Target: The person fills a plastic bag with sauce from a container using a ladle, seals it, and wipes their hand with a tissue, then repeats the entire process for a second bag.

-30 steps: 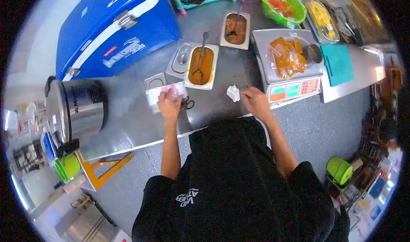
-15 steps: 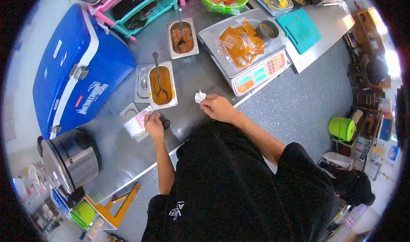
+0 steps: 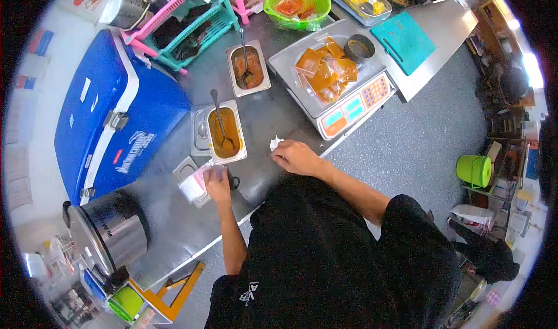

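My left hand (image 3: 217, 185) has its fingers closed at the edge of a stack of clear plastic bags (image 3: 195, 185) with a pink band, which lies over a metal lid (image 3: 185, 169). A dark round handle (image 3: 235, 182) shows beside that hand. My right hand (image 3: 296, 157) pinches a crumpled white tissue (image 3: 276, 143) just above the steel table. Between and beyond my hands stands a metal pan (image 3: 242, 132) of orange-brown sauce, a ladle (image 3: 220, 117) resting in it. Another pan (image 3: 267, 80), with chunky red food and a black spoon (image 3: 244, 53), is farther back.
A digital scale (image 3: 349, 113) at right carries flat sauce packets (image 3: 326, 67) and a dark cup (image 3: 359, 48). A blue cooler (image 3: 93, 114) and a large steel pot (image 3: 113, 230) stand left. Farther back are a green basket (image 3: 296, 21) and a teal cutting board (image 3: 404, 41).
The camera view has shifted, so the table's things appear lower. My left hand stays at the bags. My right hand has turned slightly over the tissue, hiding more of it.
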`<state>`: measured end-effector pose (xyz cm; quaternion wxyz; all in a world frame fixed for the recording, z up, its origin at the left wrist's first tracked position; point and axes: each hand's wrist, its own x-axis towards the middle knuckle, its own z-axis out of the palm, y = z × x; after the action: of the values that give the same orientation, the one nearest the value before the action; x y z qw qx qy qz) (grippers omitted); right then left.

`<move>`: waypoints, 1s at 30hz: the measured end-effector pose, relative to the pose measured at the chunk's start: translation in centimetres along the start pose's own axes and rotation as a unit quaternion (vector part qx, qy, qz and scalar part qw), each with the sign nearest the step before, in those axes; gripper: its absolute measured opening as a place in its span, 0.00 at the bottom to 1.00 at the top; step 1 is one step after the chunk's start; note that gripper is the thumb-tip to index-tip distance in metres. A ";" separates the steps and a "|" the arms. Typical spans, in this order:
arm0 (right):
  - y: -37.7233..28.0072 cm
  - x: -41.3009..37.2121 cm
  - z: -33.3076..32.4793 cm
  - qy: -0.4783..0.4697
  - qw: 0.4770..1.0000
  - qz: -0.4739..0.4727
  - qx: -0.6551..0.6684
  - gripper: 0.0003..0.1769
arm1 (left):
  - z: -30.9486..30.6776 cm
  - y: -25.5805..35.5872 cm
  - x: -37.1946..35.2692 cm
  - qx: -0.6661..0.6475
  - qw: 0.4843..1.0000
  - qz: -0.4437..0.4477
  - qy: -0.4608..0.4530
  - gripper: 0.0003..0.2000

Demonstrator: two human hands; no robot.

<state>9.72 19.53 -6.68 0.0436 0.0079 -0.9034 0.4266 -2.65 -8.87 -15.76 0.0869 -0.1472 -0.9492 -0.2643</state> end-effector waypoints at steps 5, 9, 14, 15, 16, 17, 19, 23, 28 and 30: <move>0.2 -0.1 0.7 0.005 1.000 -0.009 -0.006 0.08 | 0.7 -2.4 -0.6 -0.062 0.997 -0.018 -0.035 0.08; 0.3 -0.2 0.8 -0.005 1.000 -0.016 -0.013 0.09 | 0.1 -2.3 -0.4 -0.092 0.996 -0.012 0.018 0.07; -0.2 0.0 0.8 0.014 0.999 -0.031 -0.010 0.09 | -3.2 -1.7 1.2 -0.142 0.961 -0.110 0.211 0.08; -0.4 0.3 0.9 0.021 0.999 -0.040 -0.009 0.09 | -4.5 -1.3 1.9 -0.150 0.948 -0.115 0.257 0.07; -0.8 0.6 0.8 0.011 0.999 -0.033 0.029 0.10 | -6.4 0.0 2.5 -0.210 0.953 -0.109 0.187 0.07; -1.7 0.9 0.6 0.001 0.997 -0.025 0.067 0.10 | -9.0 1.8 3.1 -0.270 0.950 -0.101 0.117 0.06; -3.8 1.6 0.2 -0.023 0.987 -0.008 0.160 0.13 | -12.7 5.1 3.6 -0.353 0.929 -0.099 -0.060 0.05; -6.4 2.9 0.4 -0.145 0.938 0.014 0.314 0.17 | -13.9 10.6 3.5 -0.402 0.844 -0.098 -0.342 0.04; -5.2 2.7 0.8 -0.157 0.895 0.145 0.392 0.13 | -10.0 11.8 1.9 -0.520 0.798 -0.159 -0.260 0.06; -5.1 2.3 0.2 -0.114 0.868 0.228 0.427 0.14 | -8.7 12.0 0.7 -0.627 0.718 -0.188 -0.234 0.08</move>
<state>7.67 16.15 -2.72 -0.1658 -0.1321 -0.6083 0.7649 1.33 -3.46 -2.48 -0.3017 -0.0435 -0.5641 -0.7674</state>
